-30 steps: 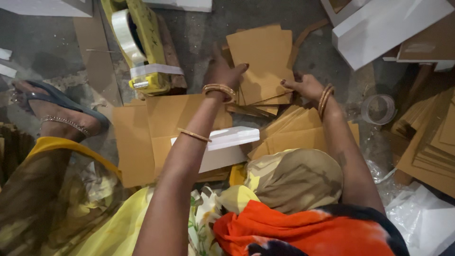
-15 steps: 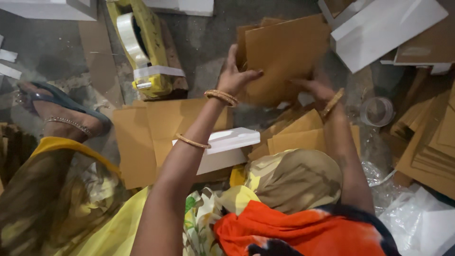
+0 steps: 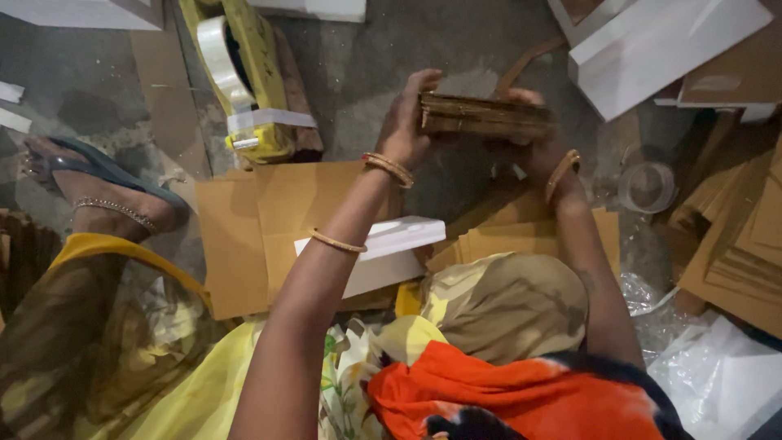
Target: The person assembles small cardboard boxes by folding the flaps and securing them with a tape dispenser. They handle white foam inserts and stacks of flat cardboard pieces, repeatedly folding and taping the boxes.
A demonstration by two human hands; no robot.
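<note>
Head view, upper middle: I see my left hand [image 3: 410, 122] and right hand [image 3: 544, 151] clamped on the cardboard stack [image 3: 482, 116], which I judge could fan out and spill if either grip loosens.

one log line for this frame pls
left hand: grips left end of cardboard stack | right hand: grips right end | stack: lifted off floor, edge-on | tape dispenser: floor, left

a stack of brown cardboard sheets [image 3: 485, 116], held edge-on so only the layered edges show. thin flat pieces pressed together into one tidy bundle, lying roughly level, tilted slightly down to the right. raised above the grey floor, clamped at its left end by the left hand [image 3: 407, 122] and at its right end by the right hand [image 3: 542, 147].
</note>
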